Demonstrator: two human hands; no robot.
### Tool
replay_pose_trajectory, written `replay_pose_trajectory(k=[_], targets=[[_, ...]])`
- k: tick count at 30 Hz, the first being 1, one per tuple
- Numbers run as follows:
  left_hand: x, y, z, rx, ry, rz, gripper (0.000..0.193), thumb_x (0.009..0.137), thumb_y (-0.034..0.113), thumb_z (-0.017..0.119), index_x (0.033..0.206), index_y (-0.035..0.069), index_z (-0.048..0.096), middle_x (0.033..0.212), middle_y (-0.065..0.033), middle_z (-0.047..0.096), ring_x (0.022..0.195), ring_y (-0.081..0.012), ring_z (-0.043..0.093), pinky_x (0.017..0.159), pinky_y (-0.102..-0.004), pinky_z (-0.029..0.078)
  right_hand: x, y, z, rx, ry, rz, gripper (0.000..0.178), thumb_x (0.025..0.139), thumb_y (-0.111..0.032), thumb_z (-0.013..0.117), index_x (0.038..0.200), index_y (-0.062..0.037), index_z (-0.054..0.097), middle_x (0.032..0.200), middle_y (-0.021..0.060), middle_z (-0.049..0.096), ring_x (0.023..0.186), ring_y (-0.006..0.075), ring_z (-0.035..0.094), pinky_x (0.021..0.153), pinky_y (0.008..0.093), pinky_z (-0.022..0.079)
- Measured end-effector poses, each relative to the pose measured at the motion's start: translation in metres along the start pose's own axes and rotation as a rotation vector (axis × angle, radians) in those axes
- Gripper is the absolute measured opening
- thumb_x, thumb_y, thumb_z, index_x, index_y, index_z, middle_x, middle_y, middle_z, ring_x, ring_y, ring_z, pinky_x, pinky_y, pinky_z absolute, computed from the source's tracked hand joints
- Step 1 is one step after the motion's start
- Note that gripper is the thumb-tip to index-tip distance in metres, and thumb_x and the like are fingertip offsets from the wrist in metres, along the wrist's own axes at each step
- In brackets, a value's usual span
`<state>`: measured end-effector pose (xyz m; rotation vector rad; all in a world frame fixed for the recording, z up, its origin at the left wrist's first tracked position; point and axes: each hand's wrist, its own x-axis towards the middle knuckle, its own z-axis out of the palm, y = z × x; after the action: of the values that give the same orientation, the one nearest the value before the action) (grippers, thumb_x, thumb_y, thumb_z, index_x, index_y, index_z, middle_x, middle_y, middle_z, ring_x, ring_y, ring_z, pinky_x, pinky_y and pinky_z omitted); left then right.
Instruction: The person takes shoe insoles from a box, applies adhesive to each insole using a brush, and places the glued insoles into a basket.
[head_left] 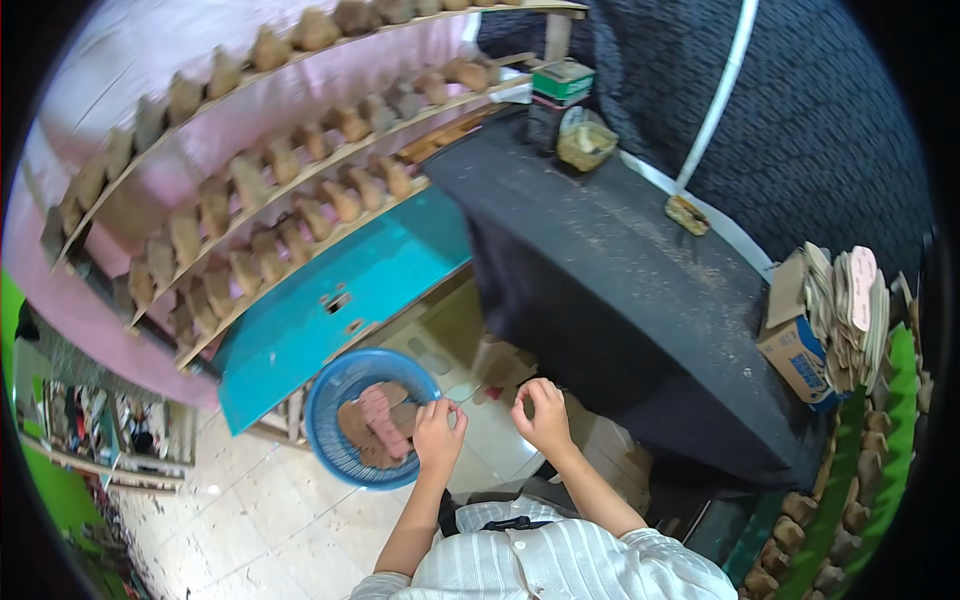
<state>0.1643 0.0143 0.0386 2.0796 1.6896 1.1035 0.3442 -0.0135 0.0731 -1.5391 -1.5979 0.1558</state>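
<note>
The left hand [438, 436] and right hand [544, 415] stand apart at lower centre, fingers curled narrow; whether they pinch something, one cannot tell. The pink piece [378, 412] lies in the blue basket [372, 362], lower left, apparently already placed; what is left stays unclear.

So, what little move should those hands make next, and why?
Maybe the left hand could reach down to the pink piece in the blue basket: it's closer than the right hand, and I can't make out anything held in it.
</note>
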Motion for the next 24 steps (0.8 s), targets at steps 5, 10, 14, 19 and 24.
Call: replay_pose_trajectory(k=[5, 10, 14, 19, 24], targets=[[0.044, 0.103, 0.076, -0.164, -0.011, 0.126, 0.013, 0.074, 0.012, 0.067, 0.077, 0.007, 0.056, 0.073, -0.0073, 0.058, 0.073, -0.0283, 0.056, 0.066, -0.0402, 0.046, 0.012, 0.074, -0.088, -0.185, 0.145, 0.049, 0.014, 0.069, -0.009, 0.065, 0.078, -0.0080, 0.054, 0.078, 0.0044, 0.056, 0.078, 0.0239, 0.056, 0.073, 0.0365, 0.040], [0.064, 0.204, 0.140, -0.329, -0.050, 0.289, 0.013, 0.075, 0.013, 0.068, 0.077, 0.006, 0.057, 0.075, -0.0072, 0.060, 0.072, -0.0270, 0.056, 0.066, -0.0391, 0.046, 0.025, 0.136, -0.180, -0.247, 0.288, 0.090, 0.015, 0.070, -0.004, 0.064, 0.077, -0.0051, 0.052, 0.075, 0.0074, 0.055, 0.073, 0.0264, 0.055, 0.071, 0.0359, 0.042], [0.070, 0.268, 0.177, -0.416, -0.139, 0.382, 0.014, 0.074, 0.013, 0.069, 0.078, 0.006, 0.058, 0.075, -0.0074, 0.060, 0.072, -0.0274, 0.056, 0.067, -0.0389, 0.046, 0.033, 0.163, -0.242, -0.348, 0.415, 0.124, 0.016, 0.069, -0.005, 0.066, 0.075, -0.0066, 0.051, 0.074, 0.0060, 0.056, 0.072, 0.0254, 0.055, 0.070, 0.0358, 0.041], [0.090, 0.334, 0.216, -0.524, -0.270, 0.568, 0.013, 0.073, 0.012, 0.069, 0.080, 0.006, 0.059, 0.077, -0.0072, 0.061, 0.074, -0.0271, 0.057, 0.069, -0.0380, 0.045, 0.038, 0.184, -0.303, -0.490, 0.581, 0.179, 0.017, 0.067, -0.005, 0.067, 0.073, -0.0079, 0.052, 0.074, 0.0045, 0.057, 0.072, 0.0240, 0.056, 0.069, 0.0354, 0.041], [0.110, 0.400, 0.248, -0.645, -0.416, 0.756, 0.013, 0.073, 0.012, 0.068, 0.081, 0.006, 0.059, 0.078, -0.0071, 0.061, 0.076, -0.0265, 0.057, 0.070, -0.0377, 0.045, 0.049, 0.180, -0.361, -0.676, 0.753, 0.143, 0.019, 0.064, -0.004, 0.068, 0.073, -0.0084, 0.052, 0.075, 0.0048, 0.058, 0.074, 0.0247, 0.057, 0.070, 0.0358, 0.042]])
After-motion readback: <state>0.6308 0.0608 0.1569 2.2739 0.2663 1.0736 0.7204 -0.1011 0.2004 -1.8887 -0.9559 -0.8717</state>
